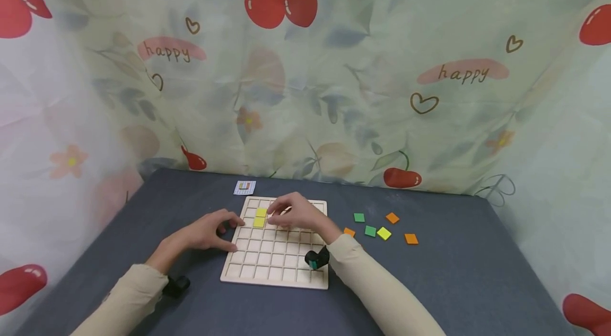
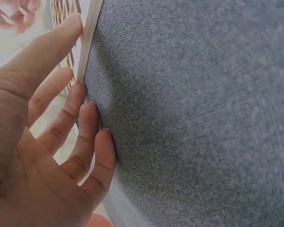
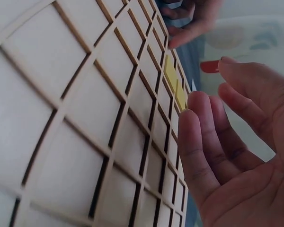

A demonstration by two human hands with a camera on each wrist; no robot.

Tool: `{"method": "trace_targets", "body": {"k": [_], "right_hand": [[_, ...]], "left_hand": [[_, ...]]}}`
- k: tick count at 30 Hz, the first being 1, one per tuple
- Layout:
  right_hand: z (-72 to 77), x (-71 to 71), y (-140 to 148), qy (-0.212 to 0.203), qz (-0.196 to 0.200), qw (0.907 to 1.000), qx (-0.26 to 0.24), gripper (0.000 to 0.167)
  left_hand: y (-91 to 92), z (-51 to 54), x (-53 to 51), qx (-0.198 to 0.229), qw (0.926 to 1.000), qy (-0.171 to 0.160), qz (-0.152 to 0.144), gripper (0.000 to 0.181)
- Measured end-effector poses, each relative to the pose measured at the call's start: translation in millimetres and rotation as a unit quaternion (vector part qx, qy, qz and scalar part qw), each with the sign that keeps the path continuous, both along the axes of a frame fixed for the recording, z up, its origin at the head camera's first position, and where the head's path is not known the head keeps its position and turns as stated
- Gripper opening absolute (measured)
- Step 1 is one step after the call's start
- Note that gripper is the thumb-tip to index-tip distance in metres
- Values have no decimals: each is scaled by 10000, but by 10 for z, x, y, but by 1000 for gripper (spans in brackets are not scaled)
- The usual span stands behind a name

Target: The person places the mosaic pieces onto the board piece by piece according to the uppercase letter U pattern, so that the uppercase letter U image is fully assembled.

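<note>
A wooden grid board (image 1: 277, 261) with square cells lies on the dark table. Two yellow square tiles sit in its upper left cells, one (image 1: 261, 212) behind the other (image 1: 259, 222). My left hand (image 1: 207, 231) rests at the board's left side, thumb and fingertips against the rim (image 2: 88, 38), fingers loosely bent. Over the board's upper part, just right of the yellow tiles, hovers my right hand (image 1: 298, 212). In the right wrist view its thumb and fingers (image 3: 190, 137) stand apart with nothing visible between them.
Right of the board lie loose tiles: green (image 1: 359, 217), another green (image 1: 370, 231), yellow (image 1: 384, 233) and several orange (image 1: 411, 239). A small patterned card (image 1: 245, 187) lies behind the board. Printed cloth (image 1: 305, 87) hangs around the table's back and sides.
</note>
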State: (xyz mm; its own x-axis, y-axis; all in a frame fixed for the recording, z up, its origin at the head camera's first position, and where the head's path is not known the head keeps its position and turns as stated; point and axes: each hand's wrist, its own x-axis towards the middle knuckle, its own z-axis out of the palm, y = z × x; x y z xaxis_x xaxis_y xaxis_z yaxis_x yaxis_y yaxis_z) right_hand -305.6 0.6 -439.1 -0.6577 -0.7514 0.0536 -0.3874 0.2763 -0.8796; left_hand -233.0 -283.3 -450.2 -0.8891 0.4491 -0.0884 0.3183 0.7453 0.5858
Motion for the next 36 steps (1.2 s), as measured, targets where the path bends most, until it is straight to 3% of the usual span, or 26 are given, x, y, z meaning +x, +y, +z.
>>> {"method": "trace_targets", "body": {"k": [3,9,14,21,36], "right_hand": [[18,1,125,5,62,10000,5,23],[22,-3,388,390,85,9992,65,23],[6,4,582,244,83,9997,50,25],[36,62,884,476,17,9988,-103,25],[40,123,1444,184,-340,9991,145,28]], "left_hand": [[4,3,4,-7,10000,-3,13,56],[12,-1,16,29,10000,43,-41,56],[-4,-21,35,7,10000,18,-41,56],[5,-19,-3,-54,10000,45,16,56],[12,-2,15,129,9999,20,-97,55]]}}
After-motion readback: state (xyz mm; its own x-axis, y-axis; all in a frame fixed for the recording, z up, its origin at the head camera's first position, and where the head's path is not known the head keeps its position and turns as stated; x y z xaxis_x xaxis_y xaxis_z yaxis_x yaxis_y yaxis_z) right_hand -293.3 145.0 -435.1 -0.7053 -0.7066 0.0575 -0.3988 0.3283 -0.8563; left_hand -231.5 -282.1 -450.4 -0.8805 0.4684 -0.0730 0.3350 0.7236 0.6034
